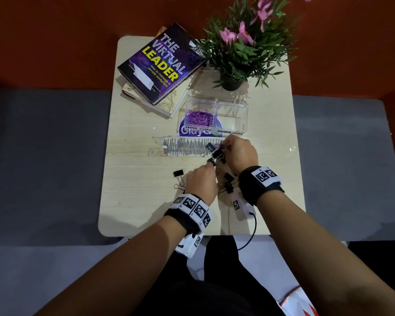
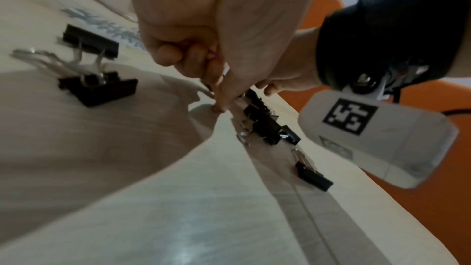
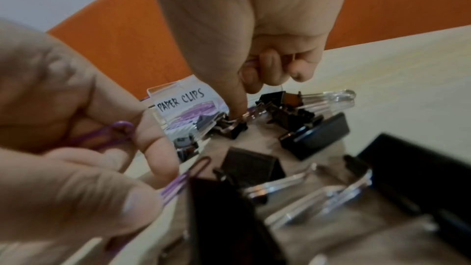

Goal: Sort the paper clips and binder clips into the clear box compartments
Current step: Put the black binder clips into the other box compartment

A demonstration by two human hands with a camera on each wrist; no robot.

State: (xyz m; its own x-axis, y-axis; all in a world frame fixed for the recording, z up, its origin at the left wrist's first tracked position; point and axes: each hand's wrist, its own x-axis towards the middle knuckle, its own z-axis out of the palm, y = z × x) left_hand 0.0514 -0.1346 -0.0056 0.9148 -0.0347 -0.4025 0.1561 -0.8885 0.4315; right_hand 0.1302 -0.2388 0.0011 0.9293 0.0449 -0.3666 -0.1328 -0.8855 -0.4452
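The clear box (image 1: 244,110) holds purple paper clips (image 1: 198,117) in its left compartment; the right compartment, labelled for binder clips, shows nothing inside. Black binder clips (image 1: 217,154) lie in a loose cluster just in front of it, with more by my wrists (image 1: 228,184) and at the left (image 1: 178,173). My left hand (image 1: 211,164) pinches purple paper clips (image 3: 114,134) between thumb and fingers. My right hand (image 1: 226,145) has its fingers curled round something purple (image 3: 251,61), and its index finger (image 3: 239,106) points down onto a paper clip among the binder clips (image 3: 316,134).
Two stacked books (image 1: 160,62) and a potted plant (image 1: 237,53) stand at the back of the small wooden table (image 1: 132,201). A clear ruler (image 1: 187,145) lies across the table in front of the box. A black cable (image 1: 252,233) hangs off the near edge.
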